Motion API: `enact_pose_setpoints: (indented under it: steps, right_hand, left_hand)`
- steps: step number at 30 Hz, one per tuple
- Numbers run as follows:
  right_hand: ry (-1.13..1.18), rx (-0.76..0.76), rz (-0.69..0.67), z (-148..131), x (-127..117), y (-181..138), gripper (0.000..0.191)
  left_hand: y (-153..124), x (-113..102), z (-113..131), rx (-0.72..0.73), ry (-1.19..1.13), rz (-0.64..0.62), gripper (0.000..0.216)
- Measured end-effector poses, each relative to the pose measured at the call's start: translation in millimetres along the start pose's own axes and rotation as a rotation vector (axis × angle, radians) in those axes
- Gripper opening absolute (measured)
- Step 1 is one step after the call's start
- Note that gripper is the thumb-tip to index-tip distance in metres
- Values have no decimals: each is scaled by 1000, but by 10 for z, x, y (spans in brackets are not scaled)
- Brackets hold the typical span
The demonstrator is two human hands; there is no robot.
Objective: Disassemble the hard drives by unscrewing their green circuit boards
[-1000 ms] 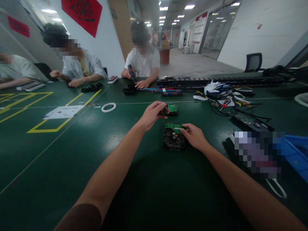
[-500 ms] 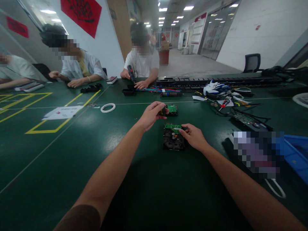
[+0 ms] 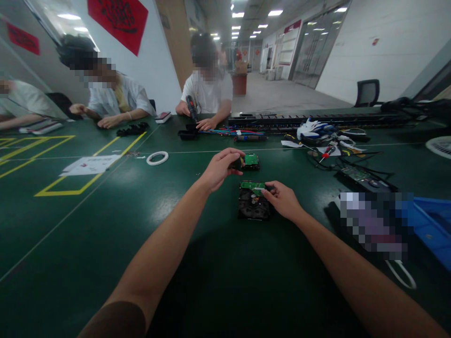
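In the head view a black hard drive [image 3: 253, 209] lies on the green table in front of me, with a green circuit board [image 3: 249, 185] over its far end. My right hand [image 3: 281, 199] pinches the right edge of that board between thumb and fingers. Above and left of the board, my left hand [image 3: 225, 168] is closed around a short dark handle [image 3: 237, 163], which looks like a screwdriver's; its lower part is too thin to make out. Just beyond lies a second hard drive [image 3: 251, 160], its green board facing up.
A white ring [image 3: 157, 158] and paper sheets [image 3: 89, 165] lie to the left. Gloves [image 3: 312, 127], cables, a red screwdriver [image 3: 328, 152] and a blue bin [image 3: 431, 225] are on the right. Across the table a person [image 3: 207, 94] holds a power screwdriver [image 3: 191, 108].
My left hand has turned the dark handle slightly. The right hand keeps its pinch on the circuit board, and the view has shifted a little.
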State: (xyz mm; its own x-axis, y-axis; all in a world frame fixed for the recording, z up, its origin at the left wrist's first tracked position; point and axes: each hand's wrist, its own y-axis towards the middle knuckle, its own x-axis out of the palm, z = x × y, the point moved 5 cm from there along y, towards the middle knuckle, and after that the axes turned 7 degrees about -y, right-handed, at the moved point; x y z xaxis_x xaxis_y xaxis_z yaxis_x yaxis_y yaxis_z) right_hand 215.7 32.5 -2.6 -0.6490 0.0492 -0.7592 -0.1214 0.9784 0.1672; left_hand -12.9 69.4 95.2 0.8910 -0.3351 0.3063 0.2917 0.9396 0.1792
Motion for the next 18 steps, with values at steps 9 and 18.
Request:
enact_pose_setpoints:
  steps: [9, 18]
  right_hand:
    - [8, 18, 3, -9, 0, -6, 43]
    - [22, 48, -7, 5, 26, -2, 53]
  left_hand:
    - [2, 37, -32, -1, -88, -31, 15]
    - [-31, 82, -24, 25, -9, -62, 26]
